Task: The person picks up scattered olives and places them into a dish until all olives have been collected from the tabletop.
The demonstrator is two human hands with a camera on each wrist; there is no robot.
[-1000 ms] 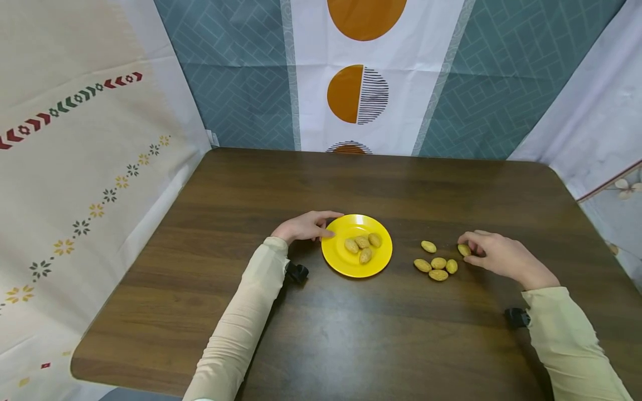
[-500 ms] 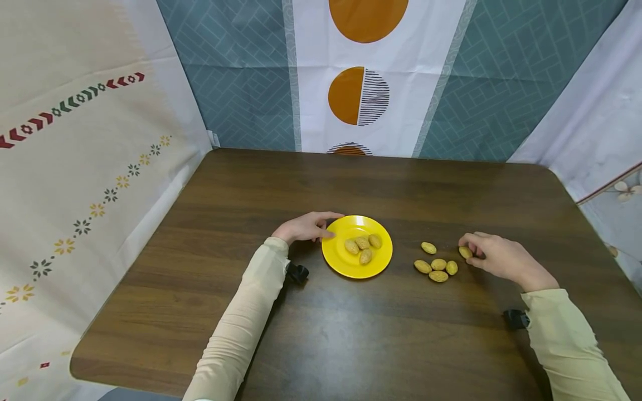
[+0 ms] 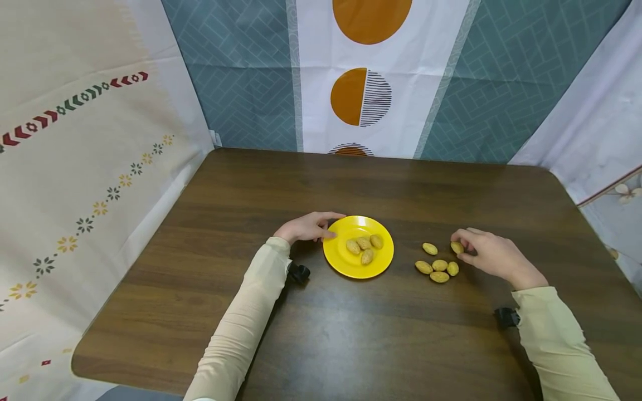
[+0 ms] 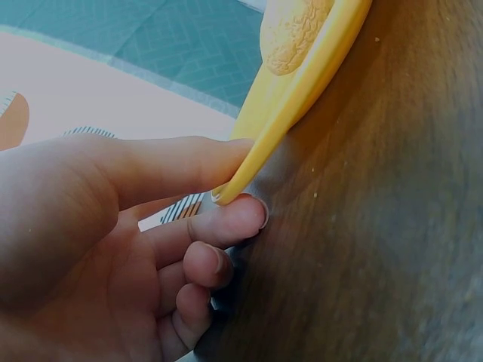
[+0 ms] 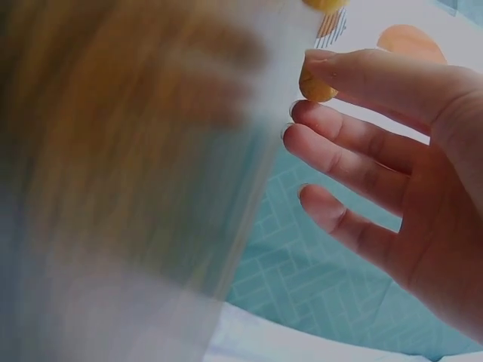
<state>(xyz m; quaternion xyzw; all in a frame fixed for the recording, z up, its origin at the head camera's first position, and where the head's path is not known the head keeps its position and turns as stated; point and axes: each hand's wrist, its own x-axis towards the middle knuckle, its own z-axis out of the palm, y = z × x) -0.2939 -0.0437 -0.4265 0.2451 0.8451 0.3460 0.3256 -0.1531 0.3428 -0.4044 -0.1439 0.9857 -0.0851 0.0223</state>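
My left hand pinches the rim of a round yellow plate, thumb on top and index finger underneath, as the left wrist view shows. On the plate lie several oval, yellow-brown nut-like pieces; one wrinkled piece shows close up in the left wrist view. Between thumb and fingertips, my right hand holds a similar wrinkled oval piece, partly covered by the thumb in the right wrist view. Several more oval pieces lie loose on the table just left of that hand.
The brown wooden table has rounded corners. Behind it hangs a teal and white cloth, and patterned white cloths flank both sides. A small black device is strapped at the left wrist, another at the right.
My right hand, with the oval piece between its fingers, has shifted slightly left and up in the head view, toward the loose pieces. The left hand and plate stay as they were.
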